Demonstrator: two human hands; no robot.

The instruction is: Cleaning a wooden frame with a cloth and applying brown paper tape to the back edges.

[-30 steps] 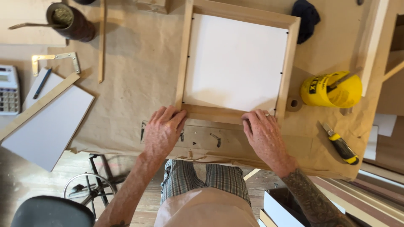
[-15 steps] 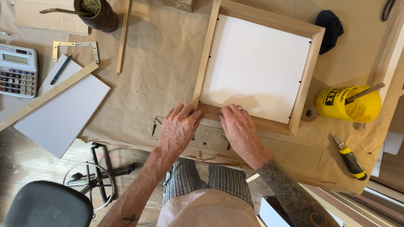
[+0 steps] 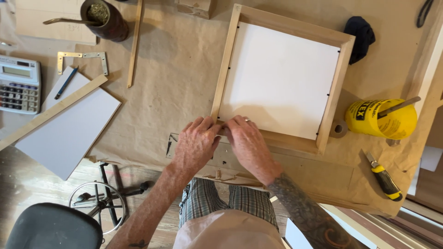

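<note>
The wooden frame [image 3: 282, 76] lay flat on the paper-covered bench [image 3: 175, 92], tilted a little clockwise, with a white backing board [image 3: 281, 78] seated inside it and small dark tabs showing along its side rails. Both hands met at the frame's near rail, close to its seven o'clock corner: the left hand [image 3: 196, 143] had its fingers curled onto the wood, and the right hand [image 3: 247, 140] pressed beside it, fingertips pinched together at the board's edge; whether they gripped some small fastener could not be told. The likely trouble was at that pinch: too hard a push could have dented or bowed the white board, or slid the whole frame over the smooth paper, since nothing braced it at twelve o'clock. A slip might also have nipped a fingertip against the rail. Out at three o'clock a yellow tub [image 3: 380, 119] with a stick standing in it sat just beside the frame's corner, next to a small roll of tape [image 3: 339, 129]; a shoved frame could have tipped it. A yellow-handled knife [image 3: 384, 177] lay at four o'clock near the bench edge, and a dark cloth [image 3: 361, 34] at one o'clock. Well apart at nine o'clock lay a white panel [image 3: 69, 131], a wood strip [image 3: 50, 113] and a calculator [image 3: 19, 84].
</note>
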